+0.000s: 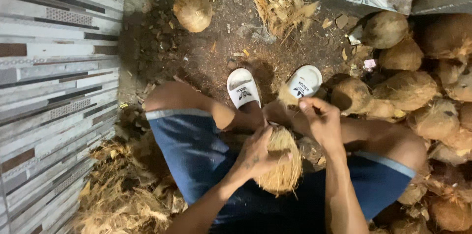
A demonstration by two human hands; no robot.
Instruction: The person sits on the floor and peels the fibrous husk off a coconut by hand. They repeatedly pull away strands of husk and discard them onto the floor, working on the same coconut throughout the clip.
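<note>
I sit with my knees apart and a fibrous brown coconut (284,165) between my legs. My left hand (258,153) clasps the coconut's left side and top. My right hand (320,121) is just above and to the right of it, pinching a strip of pale husk fibre (287,97) that sticks up from the coconut. I wear blue shorts and white slide sandals (242,88).
A heap of several unhusked coconuts (408,89) lies to the right. One lone coconut (192,11) and a torn husk piece (285,12) sit on the dirt floor ahead. Loose husk fibre (123,190) piles up at lower left beside a striped tiled wall (49,67).
</note>
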